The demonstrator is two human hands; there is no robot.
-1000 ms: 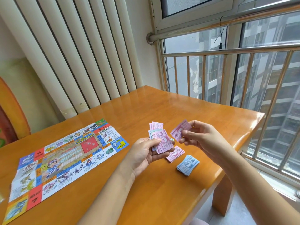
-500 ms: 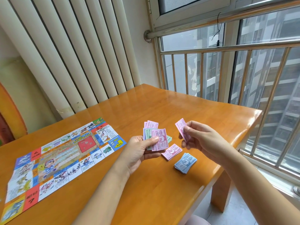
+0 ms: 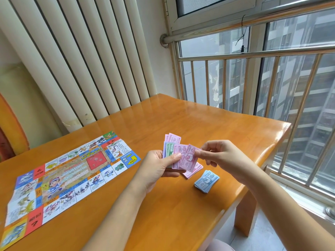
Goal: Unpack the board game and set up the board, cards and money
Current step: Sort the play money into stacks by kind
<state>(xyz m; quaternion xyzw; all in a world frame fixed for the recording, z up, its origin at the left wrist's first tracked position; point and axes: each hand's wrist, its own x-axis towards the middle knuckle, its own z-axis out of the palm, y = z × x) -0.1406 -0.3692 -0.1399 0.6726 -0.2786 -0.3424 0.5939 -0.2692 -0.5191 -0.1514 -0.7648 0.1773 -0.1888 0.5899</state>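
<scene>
Bench of glossy orange wood [image 3: 181, 214] carried everything. Unfolded flat on its left part lay the game board [image 3: 72, 171], well apart from the sorting. The left hand [image 3: 159, 169] gripped a fan of play money [image 3: 172, 147], thumb pressed on top and fingers curled beneath, spread so that each value showed. The right hand [image 3: 223, 156] pinched the top pink 1000 note [image 3: 188, 160] between thumb and forefinger, probably to deal it onto the pink stack [image 3: 194, 170] lying just below. A blue 500 stack [image 3: 206, 181] sat just beside that. No cards were visible.
</scene>
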